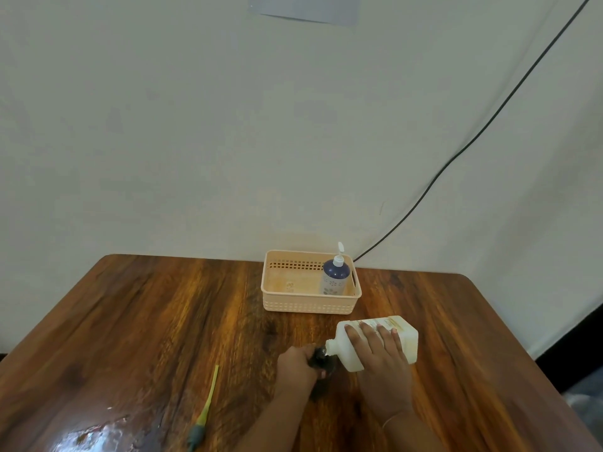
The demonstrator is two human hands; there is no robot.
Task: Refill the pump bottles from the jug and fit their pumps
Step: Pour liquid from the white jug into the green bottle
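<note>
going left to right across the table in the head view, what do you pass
loose pump with yellow tube → left hand gripping a dark bottle → right hand tipping the white jug

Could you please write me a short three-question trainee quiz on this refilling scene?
1. True or false: the white jug stands upright on the table.
2. Where is the blue pump bottle? A) lying on the table B) standing in the peach basket C) in the left hand
3. Fill in: the pump with the yellow tube lies to the ____ of the left hand, by the person's own sides.

Key
1. False: the right hand tilts it, neck down at the dark bottle that the left hand has in its grip.
2. B
3. left
</note>
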